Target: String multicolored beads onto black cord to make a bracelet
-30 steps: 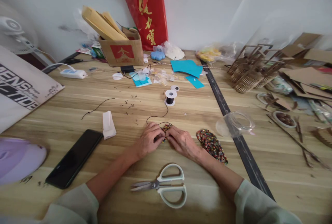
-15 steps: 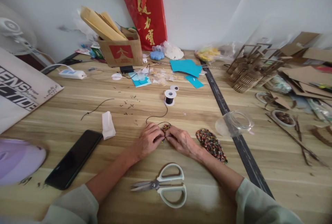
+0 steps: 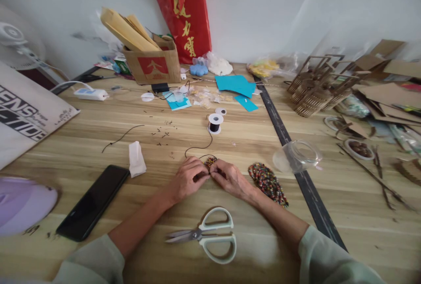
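My left hand and my right hand meet at the middle of the table, thumbs and forefingers pinched on thin black cord. Small multicoloured beads, strung together, show between and just beyond the fingertips. From a white spool wound with black cord, a loose curve runs down to my hands. The exact crossing of the cord at the fingertips is too small to make out. Beyond my right wrist lies a coiled bundle of bead strings. White-handled scissors rest nearer to me, blades slightly apart.
A black phone and a folded white tissue lie on the left. To the right are a clear plastic jar, small woven baskets and twigs. A cardboard box and a red bag stand at the back.
Both hands keep almost the same place and pinch. My left fingers have shifted very slightly, and fewer beads show below the fingertips. The other things lie as before.
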Motion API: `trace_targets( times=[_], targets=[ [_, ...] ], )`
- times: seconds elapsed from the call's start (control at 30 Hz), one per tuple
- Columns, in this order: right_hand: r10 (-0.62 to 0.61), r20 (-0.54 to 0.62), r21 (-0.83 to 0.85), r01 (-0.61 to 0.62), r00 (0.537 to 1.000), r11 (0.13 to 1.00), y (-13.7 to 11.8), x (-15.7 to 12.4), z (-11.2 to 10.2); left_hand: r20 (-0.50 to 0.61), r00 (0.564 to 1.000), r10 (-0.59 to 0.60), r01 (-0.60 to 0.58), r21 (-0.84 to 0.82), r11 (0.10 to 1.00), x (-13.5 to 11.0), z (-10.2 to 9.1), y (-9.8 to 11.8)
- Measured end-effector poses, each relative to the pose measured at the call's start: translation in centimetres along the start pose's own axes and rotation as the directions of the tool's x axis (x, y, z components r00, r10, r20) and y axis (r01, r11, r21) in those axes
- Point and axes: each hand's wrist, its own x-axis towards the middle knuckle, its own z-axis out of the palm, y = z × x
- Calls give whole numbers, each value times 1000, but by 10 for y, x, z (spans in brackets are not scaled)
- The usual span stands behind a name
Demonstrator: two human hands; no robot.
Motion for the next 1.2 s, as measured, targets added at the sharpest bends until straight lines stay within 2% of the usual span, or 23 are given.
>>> trace_targets(
  times=[0.6,0.87,1.0,1.2],
  targets=[
    [-11,-11,-17,10,1000,1000,2,1,-1,24,997,-70,72,-77,994,0,-1,-1],
    [-83,-21,-94,81,996,992,-4,2,-11,19,989,-145,146,-130,981,2,-5,-6],
    [-30,-28,-82,28,999,996,-4,1,-10,12,987,-160,160,-102,982,2,-4,-9],
    [70,-10,-24,-70,998,997,0,0,-7,62,978,-197,204,-136,970,1,-4,-5]
  ],
)
